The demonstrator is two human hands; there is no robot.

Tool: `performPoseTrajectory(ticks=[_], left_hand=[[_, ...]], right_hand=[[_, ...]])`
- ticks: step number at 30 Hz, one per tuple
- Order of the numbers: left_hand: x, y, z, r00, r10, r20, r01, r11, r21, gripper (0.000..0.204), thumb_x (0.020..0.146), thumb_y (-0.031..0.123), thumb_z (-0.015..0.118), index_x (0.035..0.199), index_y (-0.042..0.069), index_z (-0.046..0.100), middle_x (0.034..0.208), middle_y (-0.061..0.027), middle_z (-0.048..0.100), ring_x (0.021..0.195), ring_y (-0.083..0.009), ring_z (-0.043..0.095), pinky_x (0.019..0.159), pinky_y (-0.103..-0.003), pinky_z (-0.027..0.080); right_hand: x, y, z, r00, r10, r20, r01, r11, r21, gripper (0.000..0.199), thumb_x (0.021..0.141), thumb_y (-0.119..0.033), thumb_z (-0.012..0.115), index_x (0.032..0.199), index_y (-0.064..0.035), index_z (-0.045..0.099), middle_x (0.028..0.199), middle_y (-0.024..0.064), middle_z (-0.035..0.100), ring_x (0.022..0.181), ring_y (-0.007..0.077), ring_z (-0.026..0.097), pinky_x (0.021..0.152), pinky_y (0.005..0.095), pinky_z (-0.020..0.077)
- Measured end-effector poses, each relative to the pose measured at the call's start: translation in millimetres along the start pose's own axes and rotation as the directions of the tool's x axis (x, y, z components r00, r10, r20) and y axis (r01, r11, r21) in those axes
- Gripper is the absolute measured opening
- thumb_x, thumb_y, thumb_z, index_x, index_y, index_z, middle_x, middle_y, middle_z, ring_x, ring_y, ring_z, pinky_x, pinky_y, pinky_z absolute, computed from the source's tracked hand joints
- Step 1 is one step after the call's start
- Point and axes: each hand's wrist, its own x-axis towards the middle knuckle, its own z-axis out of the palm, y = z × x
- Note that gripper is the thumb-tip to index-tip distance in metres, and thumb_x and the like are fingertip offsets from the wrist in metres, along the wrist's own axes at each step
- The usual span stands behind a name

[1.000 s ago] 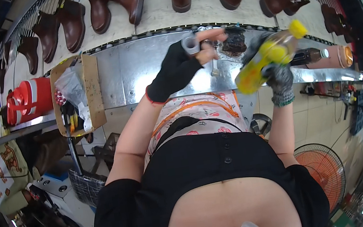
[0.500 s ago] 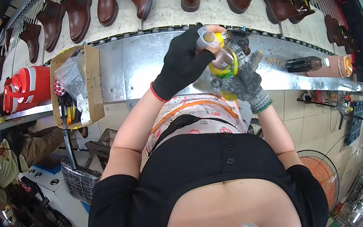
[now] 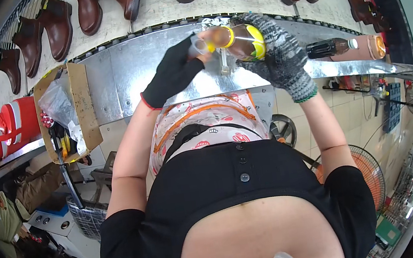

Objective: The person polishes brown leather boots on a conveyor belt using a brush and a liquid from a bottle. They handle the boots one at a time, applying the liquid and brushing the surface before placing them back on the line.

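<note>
My right hand (image 3: 283, 55), in a grey knitted glove, is wrapped round a clear plastic bottle (image 3: 241, 39) with a brown tint and a yellow-green label. The bottle lies tilted over the metal bench, its yellow-ringed neck toward the left. My left hand (image 3: 177, 70), in a black glove with bare fingertips, pinches a small translucent cup (image 3: 197, 47) close to the bottle's mouth. Something yellow by those fingertips is smeared by motion. Whether cup and bottle touch, I cannot tell. Below the bottle, a small metal fitting (image 3: 224, 63) shows on the bench.
Brown ankle boots (image 3: 57, 26) stand along a pale conveyor (image 3: 158, 11) behind the metal bench (image 3: 124, 69). To the left are a cardboard box (image 3: 84, 104) with plastic bags and a red-and-white cooler jug (image 3: 16, 126). A dark bottle (image 3: 330, 48) lies right, beside a pinkish cylinder (image 3: 364, 48).
The bottle has swung over to point left, and the cup has shifted left with my left hand. My right hand now grips the bottle's lower end. The whole view has shifted slightly.
</note>
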Motion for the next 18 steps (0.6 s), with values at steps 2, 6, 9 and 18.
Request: performPoseTrajectory(ticks=[2, 6, 9, 18], left_hand=[[0, 1, 4, 0.997, -0.033, 0.066, 0.031, 0.999, 0.032, 0.031, 0.085, 0.014, 0.059, 0.114, 0.003, 0.055, 0.08, -0.0056, 0.06, 0.069, -0.0124, 0.054, 0.066, -0.028, 0.045], [5, 2, 10, 0.99, -0.054, 0.133, 0.054, 0.999, 0.001, 0.029, 0.086, 0.019, 0.059, 0.109, 0.002, 0.056, 0.084, -0.0075, 0.061, 0.074, -0.015, 0.056, 0.069, -0.03, 0.045], [6, -1, 13, 0.991, -0.049, 0.121, 0.053, 0.998, -0.034, 0.027, 0.087, 0.021, 0.058, 0.107, 0.002, 0.057, 0.081, -0.0013, 0.057, 0.074, -0.0092, 0.049, 0.068, -0.027, 0.042], [7, -6, 14, 0.992, -0.068, 0.107, 0.07, 0.998, -0.01, 0.027, 0.087, 0.021, 0.058, 0.106, 0.002, 0.057, 0.078, -0.0011, 0.056, 0.071, -0.0085, 0.048, 0.065, -0.026, 0.042]], right_hand=[[9, -7, -18, 0.998, -0.02, 0.059, 0.027, 0.994, -0.111, 0.064, 0.066, -0.028, 0.077, 0.121, -0.0076, 0.051, 0.108, 0.0137, 0.059, 0.099, 0.0307, 0.058, 0.085, 0.0389, 0.0469], [20, -3, -35, 0.986, -0.094, 0.139, 0.125, 0.964, -0.234, 0.066, 0.062, -0.021, 0.077, 0.121, -0.0089, 0.051, 0.108, 0.0132, 0.06, 0.098, 0.0299, 0.058, 0.086, 0.0393, 0.0458], [23, -3, -42, 0.979, -0.094, 0.181, 0.146, 0.943, -0.3, 0.071, 0.058, -0.018, 0.079, 0.122, -0.01, 0.051, 0.107, 0.0127, 0.061, 0.098, 0.0292, 0.058, 0.088, 0.0393, 0.0447], [34, -6, -49, 0.972, -0.151, 0.18, 0.209, 0.906, -0.367, 0.062, 0.063, -0.021, 0.076, 0.12, -0.0107, 0.053, 0.107, 0.0127, 0.061, 0.098, 0.0288, 0.059, 0.087, 0.0392, 0.0447]])
